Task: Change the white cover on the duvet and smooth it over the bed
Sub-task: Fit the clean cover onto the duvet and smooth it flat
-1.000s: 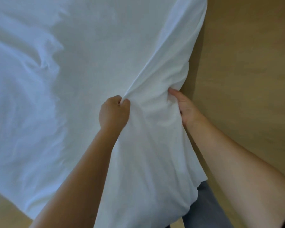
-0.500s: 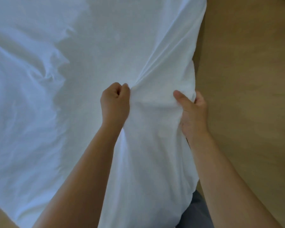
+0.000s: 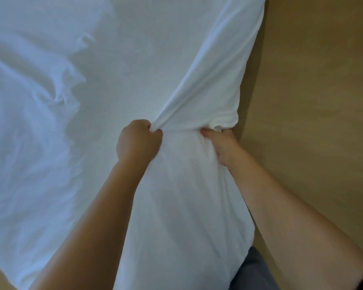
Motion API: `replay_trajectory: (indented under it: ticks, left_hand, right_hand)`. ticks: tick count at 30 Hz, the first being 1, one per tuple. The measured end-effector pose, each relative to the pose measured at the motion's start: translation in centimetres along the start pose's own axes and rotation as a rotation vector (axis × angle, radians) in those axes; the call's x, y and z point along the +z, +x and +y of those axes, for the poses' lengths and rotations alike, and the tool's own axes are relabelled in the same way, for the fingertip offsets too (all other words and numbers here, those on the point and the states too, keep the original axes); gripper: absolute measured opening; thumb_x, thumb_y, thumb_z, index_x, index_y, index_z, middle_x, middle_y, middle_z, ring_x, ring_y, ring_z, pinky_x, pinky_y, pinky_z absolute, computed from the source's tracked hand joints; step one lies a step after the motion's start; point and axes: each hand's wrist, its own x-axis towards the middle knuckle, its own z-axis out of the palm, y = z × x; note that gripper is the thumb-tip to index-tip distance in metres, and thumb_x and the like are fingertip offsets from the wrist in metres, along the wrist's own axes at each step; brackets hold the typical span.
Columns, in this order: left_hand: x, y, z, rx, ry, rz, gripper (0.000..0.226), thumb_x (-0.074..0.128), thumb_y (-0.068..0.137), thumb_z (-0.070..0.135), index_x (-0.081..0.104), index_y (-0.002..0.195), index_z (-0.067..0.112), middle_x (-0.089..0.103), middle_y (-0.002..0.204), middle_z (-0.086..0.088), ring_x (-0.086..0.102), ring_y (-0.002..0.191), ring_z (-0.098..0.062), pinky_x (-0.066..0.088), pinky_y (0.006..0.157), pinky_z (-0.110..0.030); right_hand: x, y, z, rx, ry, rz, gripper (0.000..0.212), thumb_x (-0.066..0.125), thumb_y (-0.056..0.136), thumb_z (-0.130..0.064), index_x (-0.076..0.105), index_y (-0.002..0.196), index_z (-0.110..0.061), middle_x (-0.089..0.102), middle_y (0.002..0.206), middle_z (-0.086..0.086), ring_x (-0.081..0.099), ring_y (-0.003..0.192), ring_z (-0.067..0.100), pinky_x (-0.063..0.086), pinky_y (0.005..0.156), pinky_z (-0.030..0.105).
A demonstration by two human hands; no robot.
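White cover (image 3: 113,80) fills most of the view, spread out with creases at the left and a taut fold running from the upper right down to the hands. Brown floor (image 3: 312,101) lies along its right edge. Left hand (image 3: 138,142) is clenched round a bunched ridge of the cloth. Right hand (image 3: 223,146), at the cover's edge, seems to grip a rolled lump of fabric, its fingertips buried. Grey trouser leg (image 3: 254,273) shows below.
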Motion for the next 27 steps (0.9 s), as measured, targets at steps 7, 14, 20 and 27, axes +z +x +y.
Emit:
replay_trajectory:
  ticks: [7,14,20,27]
  left_hand:
    - [6.9,-1.2,3.3,0.192,0.077,-0.232,0.062,0.069,0.069,0.058,0.047,0.114,0.022,0.043,0.116,-0.002,0.04,0.109,-0.022,0.036,0.088,-0.039]
    - [10.1,1.9,1.5,0.112,0.033,-0.184,0.058,0.049,0.084,0.063,0.052,0.119,0.017,0.049,0.124,-0.008,0.042,0.119,-0.03,0.034,0.094,-0.043]
    - [10.5,6.9,4.3,0.302,0.187,-0.136,0.054,0.054,0.088,0.049,0.044,0.127,0.013,0.041,0.129,-0.011,0.036,0.122,-0.031,0.034,0.092,-0.043]
    - [7.3,7.9,6.3,0.244,-0.374,-0.161,0.021,0.036,0.097,0.019,0.046,0.079,0.013,0.052,0.082,-0.006,0.053,0.085,-0.023,0.034,0.066,-0.03]
  right_hand:
    - [-11.0,-2.8,-0.1,-0.263,0.248,0.416,0.03,0.079,0.07,-0.019,0.068,0.098,-0.021,0.07,0.111,0.001,0.069,0.082,0.011,0.054,0.074,0.028]
    - [-6.6,1.7,-0.2,-0.298,-0.016,0.434,0.019,0.073,0.076,-0.013,0.064,0.084,-0.028,0.07,0.093,-0.009,0.065,0.08,0.004,0.053,0.073,0.023]
    - [-7.2,2.1,-1.1,-0.176,-0.371,0.584,0.046,0.068,0.076,-0.018,0.049,0.117,-0.012,0.059,0.115,0.003,0.057,0.106,0.025,0.041,0.08,0.029]
    - [-4.4,5.3,-7.2,-0.32,-0.618,0.464,0.058,0.059,0.082,-0.013,0.037,0.136,-0.009,0.046,0.13,0.007,0.05,0.113,0.021,0.039,0.086,0.024]
